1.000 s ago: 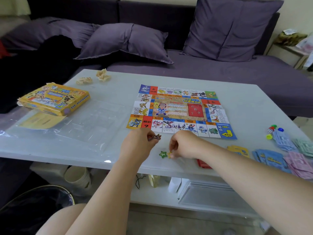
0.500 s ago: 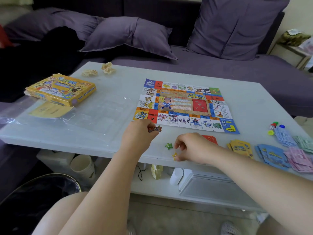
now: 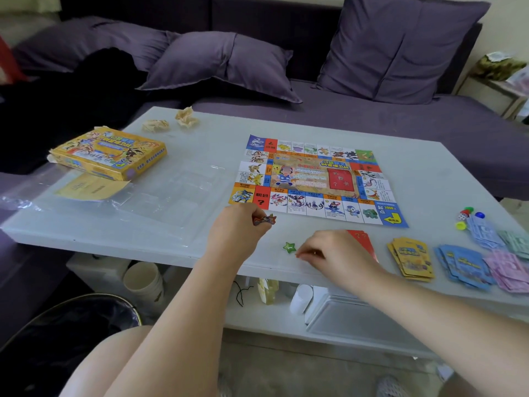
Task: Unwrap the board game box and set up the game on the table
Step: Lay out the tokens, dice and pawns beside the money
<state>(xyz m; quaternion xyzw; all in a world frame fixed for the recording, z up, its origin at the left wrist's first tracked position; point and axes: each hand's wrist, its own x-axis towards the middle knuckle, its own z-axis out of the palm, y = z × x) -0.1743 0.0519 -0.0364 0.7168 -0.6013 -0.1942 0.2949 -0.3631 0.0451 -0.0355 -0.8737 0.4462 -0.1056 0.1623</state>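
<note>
The paper game board lies unfolded on the pale table. My left hand pinches a small bunch of colourful cardboard figure tokens just in front of the board's near left corner. My right hand has its fingers curled down at the table's front edge, pinching a small yellow token that is mostly hidden. A green star token lies just left of those fingertips. The yellow game box sits at the far left on clear wrap.
Red cards, yellow cards, blue cards and pastel play money lie at the right. Coloured pawns and a die sit beyond them. Two crumpled paper balls lie at the back. A purple sofa is behind.
My right hand drew back toward the table's front edge, then edged toward the green star. The left hand kept hold of the figure tokens. The camera view shifted slightly.
</note>
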